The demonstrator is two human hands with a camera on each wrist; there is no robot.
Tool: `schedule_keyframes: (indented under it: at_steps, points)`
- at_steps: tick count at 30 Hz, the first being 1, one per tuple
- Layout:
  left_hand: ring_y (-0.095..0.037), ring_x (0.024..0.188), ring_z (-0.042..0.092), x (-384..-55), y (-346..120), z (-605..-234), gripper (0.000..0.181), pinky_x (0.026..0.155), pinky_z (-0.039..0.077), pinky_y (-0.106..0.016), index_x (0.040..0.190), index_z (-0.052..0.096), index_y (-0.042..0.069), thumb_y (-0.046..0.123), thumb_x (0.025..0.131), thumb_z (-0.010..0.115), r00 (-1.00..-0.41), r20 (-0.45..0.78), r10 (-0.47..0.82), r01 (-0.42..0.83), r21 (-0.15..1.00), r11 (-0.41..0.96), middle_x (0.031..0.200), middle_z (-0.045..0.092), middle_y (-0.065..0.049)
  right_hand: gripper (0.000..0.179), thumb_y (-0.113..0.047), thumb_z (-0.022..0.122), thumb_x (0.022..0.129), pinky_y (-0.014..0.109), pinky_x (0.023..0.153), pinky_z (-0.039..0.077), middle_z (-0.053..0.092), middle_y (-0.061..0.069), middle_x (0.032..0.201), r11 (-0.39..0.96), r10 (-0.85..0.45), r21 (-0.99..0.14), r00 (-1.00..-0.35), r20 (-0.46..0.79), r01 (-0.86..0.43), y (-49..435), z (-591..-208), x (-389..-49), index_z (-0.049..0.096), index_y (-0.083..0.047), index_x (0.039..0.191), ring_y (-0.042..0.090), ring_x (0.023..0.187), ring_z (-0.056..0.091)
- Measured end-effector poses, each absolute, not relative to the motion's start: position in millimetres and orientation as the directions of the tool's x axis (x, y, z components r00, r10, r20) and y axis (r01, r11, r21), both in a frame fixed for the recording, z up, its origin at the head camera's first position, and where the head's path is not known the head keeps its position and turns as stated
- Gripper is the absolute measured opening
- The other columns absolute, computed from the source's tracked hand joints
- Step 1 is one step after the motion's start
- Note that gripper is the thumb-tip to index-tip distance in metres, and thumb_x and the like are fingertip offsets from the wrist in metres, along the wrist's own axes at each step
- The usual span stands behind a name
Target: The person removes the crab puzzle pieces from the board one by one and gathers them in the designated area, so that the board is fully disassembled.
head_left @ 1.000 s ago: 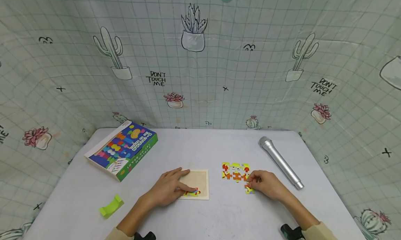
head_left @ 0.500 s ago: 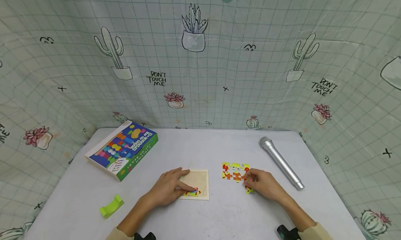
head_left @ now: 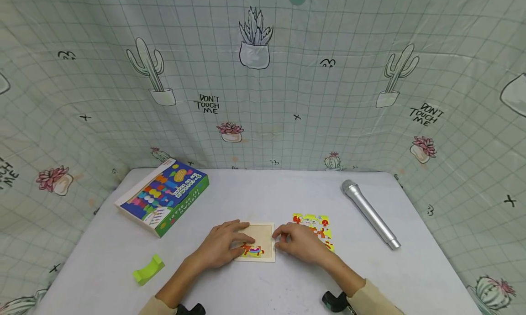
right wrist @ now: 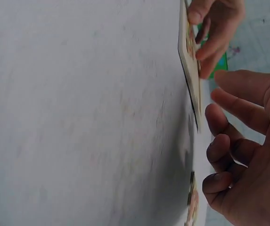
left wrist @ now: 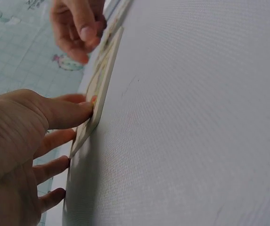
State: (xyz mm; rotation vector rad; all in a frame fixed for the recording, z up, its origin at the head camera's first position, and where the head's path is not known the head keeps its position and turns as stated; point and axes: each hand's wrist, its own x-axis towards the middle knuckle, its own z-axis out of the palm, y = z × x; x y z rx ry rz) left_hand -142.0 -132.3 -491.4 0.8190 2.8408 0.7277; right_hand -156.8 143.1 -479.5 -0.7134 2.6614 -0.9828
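My left hand [head_left: 222, 245] rests on the left part of a shallow wooden puzzle tray [head_left: 269, 242], fingers spread. In the left wrist view, the thumb [left wrist: 73, 113] lies at the tray's near edge. Joined jigsaw pieces [head_left: 254, 251], yellow, red and rainbow-coloured, lie in the tray's lower left, partly under that hand. My right hand [head_left: 302, 244] hovers by the tray's right edge, thumb and index finger apart. No piece shows between them in the right wrist view, where the other fingers [right wrist: 219, 146] hang loosely curled. Loose jigsaw pieces [head_left: 310, 219] lie behind this hand, some hidden.
A blue and green toy box [head_left: 164, 196] lies at the back left of the white table [head_left: 230, 292]. In front of it sits a lime-green curved block [head_left: 149, 270]. On the right is a silver microphone [head_left: 371, 214]. A patterned cloth [head_left: 263, 100] hangs behind.
My right hand has moved left from the loose pieces to the tray's right edge. My left index finger has shifted slightly up, uncovering more of the pieces in the tray.
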Motion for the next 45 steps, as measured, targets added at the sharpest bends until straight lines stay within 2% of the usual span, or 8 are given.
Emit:
schedule_keyframes:
  at_steps: [6, 11, 15, 21, 26, 33, 41, 45]
  points:
    - [-0.031, 0.14, 0.045, -143.9, -131.5, -491.9, 0.049, 0.106, 0.037, -0.061, 0.133, 0.063, 0.018, 0.026, 0.088, 0.078, -0.869, 0.059, 0.492, 0.457, 0.477, 0.751, 0.146, 0.055, -0.003, 0.028, -0.022, 0.077, 0.087, 0.023, 0.066, 0.041, 0.055, -0.012, 0.079, 0.636, -0.601, -0.64, -0.797, -0.061, -0.431, 116.4, -477.7, -156.1, 0.075, -0.012, 0.114, 0.003, 0.071, 0.048]
    - [-0.032, 0.137, 0.048, -144.7, -131.0, -492.4, 0.052, 0.105, 0.039, -0.061, 0.134, 0.062, 0.015, 0.023, 0.085, 0.08, -0.87, 0.083, 0.487, 0.464, 0.475, 0.748, 0.144, 0.057, -0.006, 0.025, -0.02, 0.078, 0.088, 0.021, 0.064, 0.041, 0.055, -0.012, 0.075, 0.619, -0.624, -0.664, -0.776, -0.091, -0.42, 104.5, -479.7, -155.7, 0.076, -0.012, 0.111, 0.002, 0.069, 0.048]
    - [-0.034, 0.136, 0.049, -143.9, -130.8, -491.7, 0.049, 0.104, 0.04, -0.061, 0.13, 0.064, 0.014, 0.021, 0.085, 0.08, -0.867, 0.089, 0.49, 0.471, 0.466, 0.749, 0.144, 0.056, -0.008, 0.021, -0.02, 0.079, 0.087, 0.021, 0.062, 0.041, 0.056, -0.012, 0.07, 0.617, -0.62, -0.674, -0.778, -0.099, -0.406, 101.0, -481.3, -155.6, 0.077, -0.013, 0.107, 0.001, 0.065, 0.048]
    - [-0.037, 0.135, 0.049, -142.4, -130.8, -488.2, 0.04, 0.102, 0.04, -0.063, 0.124, 0.071, 0.015, 0.022, 0.085, 0.08, -0.866, 0.076, 0.495, 0.472, 0.453, 0.756, 0.145, 0.055, -0.01, 0.027, -0.022, 0.078, 0.087, 0.021, 0.06, 0.041, 0.056, -0.012, 0.07, 0.63, -0.593, -0.68, -0.798, -0.11, -0.375, 103.6, -480.8, -153.6, 0.075, -0.01, 0.11, 0.002, 0.063, 0.048]
    - [-0.037, 0.134, 0.051, -142.9, -130.6, -486.0, 0.04, 0.101, 0.042, -0.063, 0.122, 0.072, 0.015, 0.022, 0.084, 0.08, -0.869, 0.082, 0.489, 0.472, 0.44, 0.764, 0.144, 0.056, -0.01, 0.019, -0.021, 0.078, 0.087, 0.022, 0.062, 0.042, 0.057, -0.012, 0.07, 0.619, -0.595, -0.685, -0.798, -0.091, -0.384, 103.2, -480.0, -152.2, 0.076, -0.011, 0.104, 0.001, 0.066, 0.05]
    - [-0.037, 0.133, 0.051, -143.1, -130.0, -485.2, 0.04, 0.101, 0.042, -0.062, 0.122, 0.072, 0.015, 0.022, 0.083, 0.08, -0.87, 0.075, 0.487, 0.467, 0.44, 0.767, 0.143, 0.057, -0.01, 0.017, -0.018, 0.078, 0.086, 0.021, 0.061, 0.041, 0.055, -0.011, 0.071, 0.635, -0.578, -0.675, -0.811, -0.092, -0.375, 99.1, -481.4, -150.4, 0.073, -0.011, 0.1, 0.001, 0.063, 0.048]
    - [-0.037, 0.132, 0.052, -141.5, -130.0, -486.3, 0.04, 0.099, 0.043, -0.063, 0.121, 0.073, 0.015, 0.02, 0.082, 0.08, -0.871, 0.079, 0.485, 0.466, 0.446, 0.764, 0.142, 0.058, -0.01, 0.007, -0.015, 0.074, 0.086, 0.023, 0.066, 0.044, 0.058, -0.011, 0.08, 0.635, -0.546, -0.694, -0.833, -0.09, -0.341, 95.6, -482.0, -149.9, 0.071, -0.018, 0.091, 0.003, 0.071, 0.052]
    - [-0.038, 0.131, 0.052, -140.9, -130.0, -486.4, 0.039, 0.099, 0.043, -0.063, 0.12, 0.073, 0.015, 0.02, 0.082, 0.08, -0.872, 0.083, 0.482, 0.465, 0.449, 0.763, 0.142, 0.058, -0.011, 0.008, -0.015, 0.074, 0.088, 0.022, 0.063, 0.045, 0.06, -0.012, 0.076, 0.594, -0.554, -0.727, -0.83, -0.06, -0.344, 94.9, -482.1, -149.0, 0.068, -0.02, 0.086, 0.002, 0.068, 0.054]
